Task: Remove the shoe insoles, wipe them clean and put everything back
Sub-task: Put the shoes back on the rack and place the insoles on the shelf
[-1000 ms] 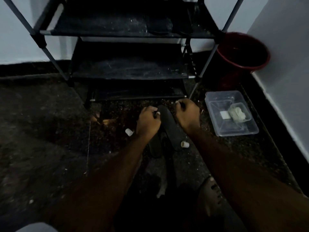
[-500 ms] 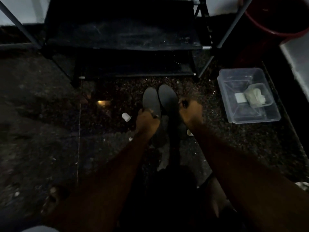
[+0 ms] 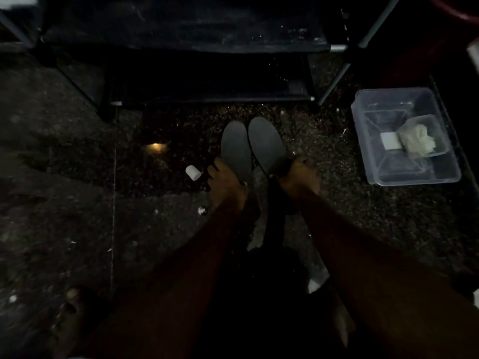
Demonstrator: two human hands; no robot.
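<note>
Two dark grey insoles lie side by side over the speckled floor, toes pointing away from me. My left hand (image 3: 225,182) grips the heel end of the left insole (image 3: 235,147). The right insole (image 3: 267,143) is held at its heel end by my right hand (image 3: 298,177). The shoes are lost in the dark patch between and under my forearms. A clear plastic tub (image 3: 373,161) to the right holds a pale crumpled cloth (image 3: 417,141) and a small white block (image 3: 389,141).
A black shoe rack (image 3: 207,73) stands just beyond the insoles. A red bucket (image 3: 451,11) sits at the top right corner. A small white cap (image 3: 193,173) lies on the floor left of my left hand. My bare feet show at the bottom.
Both insoles have come out and now lie side by side, one in each hand. The view has tilted down and moved closer to the floor.
</note>
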